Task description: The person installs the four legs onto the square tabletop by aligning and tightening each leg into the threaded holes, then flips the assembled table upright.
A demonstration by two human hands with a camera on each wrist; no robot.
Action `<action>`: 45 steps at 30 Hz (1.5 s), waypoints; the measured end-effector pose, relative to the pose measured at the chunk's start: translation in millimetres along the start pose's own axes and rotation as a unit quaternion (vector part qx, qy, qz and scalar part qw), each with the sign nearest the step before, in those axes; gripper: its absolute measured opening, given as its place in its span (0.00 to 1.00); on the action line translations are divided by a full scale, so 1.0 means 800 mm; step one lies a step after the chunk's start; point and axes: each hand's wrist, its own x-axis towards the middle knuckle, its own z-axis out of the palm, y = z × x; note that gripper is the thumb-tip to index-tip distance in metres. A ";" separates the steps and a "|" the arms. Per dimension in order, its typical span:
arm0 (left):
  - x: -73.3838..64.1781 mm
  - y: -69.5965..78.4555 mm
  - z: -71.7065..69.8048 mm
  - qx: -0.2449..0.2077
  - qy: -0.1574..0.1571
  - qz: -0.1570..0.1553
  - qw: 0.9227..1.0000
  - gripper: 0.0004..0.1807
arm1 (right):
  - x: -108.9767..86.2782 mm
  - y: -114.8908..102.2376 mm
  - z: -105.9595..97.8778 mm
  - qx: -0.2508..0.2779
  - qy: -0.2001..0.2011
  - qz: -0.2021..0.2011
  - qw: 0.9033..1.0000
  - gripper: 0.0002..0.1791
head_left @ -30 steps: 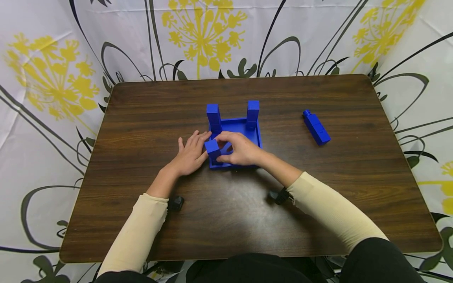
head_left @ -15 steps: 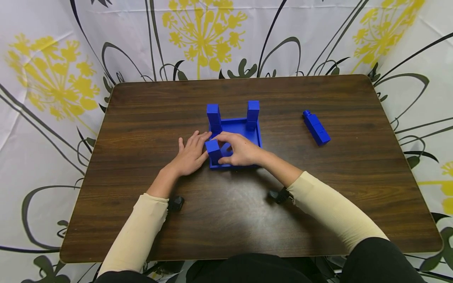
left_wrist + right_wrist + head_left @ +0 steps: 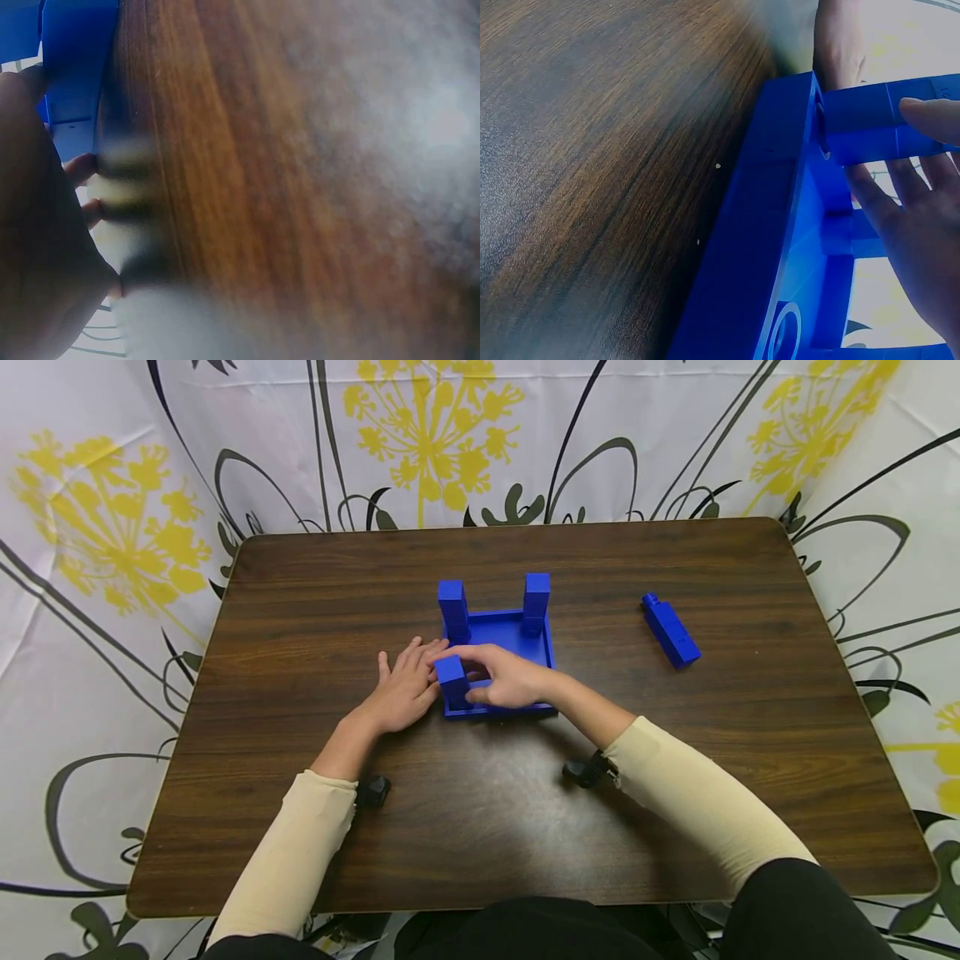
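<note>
A shallow blue square tray-like piece lies on the table with raised walls. Blue square legs stand upright at its far left, far right and near left corners. My right hand holds the near-left leg, thumb on one side and fingers reaching behind it. In the right wrist view, the thumb lies over this leg. Fingers extended, my left hand rests against the tray's left side. A round socket shows at the near right corner.
Another blue leg with a threaded end lies on the table at the right. The brown wooden table has a patterned curtain behind it. Black wrist cameras hang under both wrists.
The near-left leg has gone from slightly tilted to straighter. My right hand's index finger has stretched further left behind the leg. The left hand stays in place.
</note>
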 end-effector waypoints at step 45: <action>0.001 -0.001 0.001 -0.001 -0.001 -0.002 1.000 0.33 | -0.003 -0.004 0.007 -0.137 0.082 0.023 0.987 0.27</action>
